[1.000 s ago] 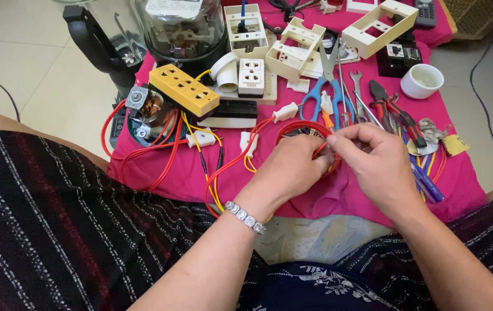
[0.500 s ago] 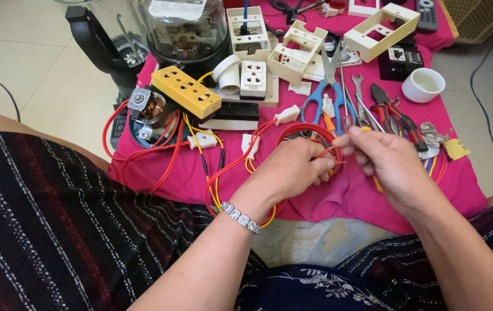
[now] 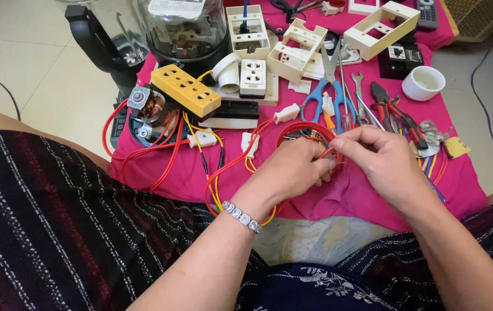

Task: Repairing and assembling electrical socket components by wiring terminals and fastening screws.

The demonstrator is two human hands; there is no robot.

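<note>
On the left of the pink cloth (image 3: pixel 350 196) we see the long yellow plastic socket strip (image 3: pixel 185 89), unmoved since the earlier frame. At centre, our left hand (image 3: pixel 289 170) closes around the coiled red insulated wire (image 3: pixel 307 129), still resting on the cloth. Our right hand (image 3: pixel 382 158) has drawn back closer to the left and now pinches the wire's end between fingertips. Blue-handled scissors (image 3: pixel 321 95) lie beyond, as before.

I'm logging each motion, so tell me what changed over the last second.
The right hand drew a little away, then came back beside the left hand; both pinch the red wire where the coil lies. The scissors, pliers and yellow socket strip stayed put.
</note>
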